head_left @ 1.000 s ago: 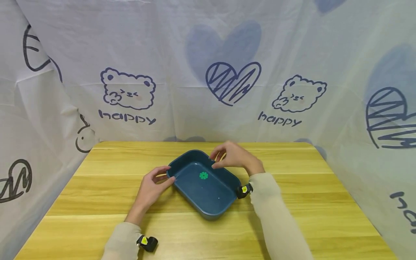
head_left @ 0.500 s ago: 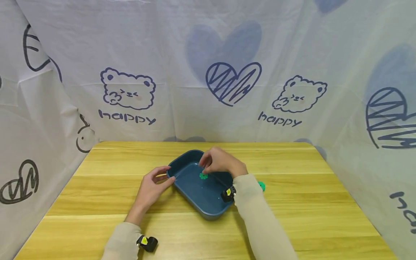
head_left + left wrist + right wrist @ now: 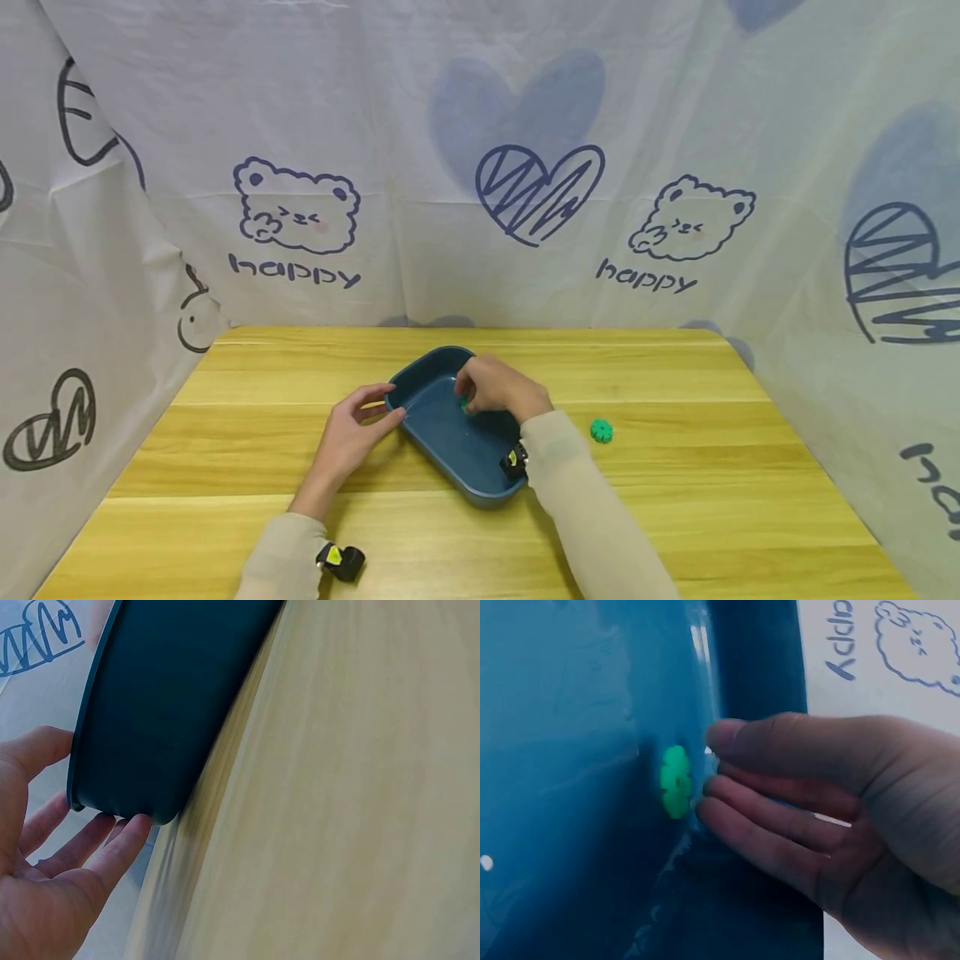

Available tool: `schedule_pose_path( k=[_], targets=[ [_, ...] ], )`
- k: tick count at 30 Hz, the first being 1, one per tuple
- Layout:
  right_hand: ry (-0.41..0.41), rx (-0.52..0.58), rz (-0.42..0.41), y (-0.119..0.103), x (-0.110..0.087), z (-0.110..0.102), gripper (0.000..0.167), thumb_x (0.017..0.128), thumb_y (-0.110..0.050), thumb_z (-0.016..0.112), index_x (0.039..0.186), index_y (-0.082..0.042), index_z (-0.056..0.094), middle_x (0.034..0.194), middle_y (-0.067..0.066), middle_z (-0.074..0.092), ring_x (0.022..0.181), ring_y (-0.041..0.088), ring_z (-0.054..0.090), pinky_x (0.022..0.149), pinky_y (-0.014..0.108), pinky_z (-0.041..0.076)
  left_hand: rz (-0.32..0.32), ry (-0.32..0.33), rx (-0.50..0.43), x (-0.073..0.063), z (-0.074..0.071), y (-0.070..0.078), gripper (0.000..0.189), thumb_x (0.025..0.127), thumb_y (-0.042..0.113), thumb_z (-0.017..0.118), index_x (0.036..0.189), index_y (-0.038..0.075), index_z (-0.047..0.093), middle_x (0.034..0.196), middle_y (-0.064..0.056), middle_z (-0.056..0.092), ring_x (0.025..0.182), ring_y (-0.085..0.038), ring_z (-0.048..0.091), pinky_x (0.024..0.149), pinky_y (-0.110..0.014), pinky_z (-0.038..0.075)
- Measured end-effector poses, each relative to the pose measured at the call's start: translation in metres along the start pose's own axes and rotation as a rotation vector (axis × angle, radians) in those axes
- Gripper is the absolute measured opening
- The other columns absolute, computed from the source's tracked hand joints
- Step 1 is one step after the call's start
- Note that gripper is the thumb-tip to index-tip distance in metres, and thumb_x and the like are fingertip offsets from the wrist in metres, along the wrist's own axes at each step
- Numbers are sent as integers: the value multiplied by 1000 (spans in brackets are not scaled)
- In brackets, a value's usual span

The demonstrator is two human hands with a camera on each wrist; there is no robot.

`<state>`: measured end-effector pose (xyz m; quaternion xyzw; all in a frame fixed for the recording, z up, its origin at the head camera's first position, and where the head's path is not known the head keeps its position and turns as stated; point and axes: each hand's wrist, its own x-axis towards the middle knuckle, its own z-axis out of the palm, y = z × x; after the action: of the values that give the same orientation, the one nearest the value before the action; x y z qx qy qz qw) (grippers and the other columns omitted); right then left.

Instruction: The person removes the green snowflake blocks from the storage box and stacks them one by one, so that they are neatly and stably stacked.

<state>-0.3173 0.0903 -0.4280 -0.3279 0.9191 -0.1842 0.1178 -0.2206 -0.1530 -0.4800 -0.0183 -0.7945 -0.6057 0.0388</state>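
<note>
A dark blue rectangular basin (image 3: 444, 442) sits on the table at the centre of the head view. My left hand (image 3: 360, 425) grips its left corner, thumb at the rim and fingers against the outer wall (image 3: 165, 697). Inside the basin, my right hand (image 3: 498, 388) reaches down with fingers loosely bent. A green notched plastic disc (image 3: 676, 782) lies on the basin floor, right at the fingertips, and shows whole in the right wrist view. From the head, this disc is mostly hidden by the thumb. A second green notched disc (image 3: 602, 431) rests on the table right of the basin.
The wooden table (image 3: 712, 500) ends at the back against a white printed cloth (image 3: 420, 275), which also hangs at both sides. Each sleeve carries a small black camera (image 3: 341, 562) at the wrist.
My right hand has moved left and down from the basin's far rim to the green disc inside. The second disc has come into view from behind the sleeve. My left hand stays put.
</note>
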Motion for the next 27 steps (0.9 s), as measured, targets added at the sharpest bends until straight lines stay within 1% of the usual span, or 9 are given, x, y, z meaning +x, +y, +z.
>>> schedule_pose_path(
  k=[3,7,11,16,21,27],
  targets=[
    [0,-48,32,-2,0,4,23,86,-4,82,109,-6,78,106,7,75,93,17,68,86,31,60,-2,-3,-2,-1,0,0,50,95,25,77,140,12,61,145,-16,60,129,-34,62,90,-16,54],
    [18,-101,22,-5,0,7,20,86,0,80,105,-5,78,105,8,75,94,20,69,86,32,61,-4,-3,-11,-1,0,0,50,94,24,78,140,12,61,144,-17,60,129,-35,62,89,-15,54],
    [21,-113,20,-7,0,9,20,86,2,79,105,-5,79,103,8,75,93,20,69,85,32,61,-1,-1,-14,0,0,0,50,94,24,78,140,12,62,144,-17,60,129,-35,62,89,-15,54],
    [2,-113,42,-8,1,10,21,85,-1,82,105,-7,79,101,6,75,90,16,68,83,30,61,0,-1,-13,0,0,0,50,94,23,78,140,11,61,144,-17,60,129,-35,63,90,-17,55],
    [-9,-111,45,-10,1,12,21,84,-1,84,103,-7,80,100,6,76,89,16,69,82,29,61,8,2,-12,0,0,-2,50,94,23,78,140,11,62,143,-18,60,128,-35,63,89,-17,55],
    [-23,-163,55,-12,2,11,21,83,-3,85,103,-8,79,100,6,75,91,16,68,82,28,60,13,4,-16,1,0,-2,50,94,22,78,140,11,62,143,-18,60,128,-35,63,89,-15,55]
  ],
)
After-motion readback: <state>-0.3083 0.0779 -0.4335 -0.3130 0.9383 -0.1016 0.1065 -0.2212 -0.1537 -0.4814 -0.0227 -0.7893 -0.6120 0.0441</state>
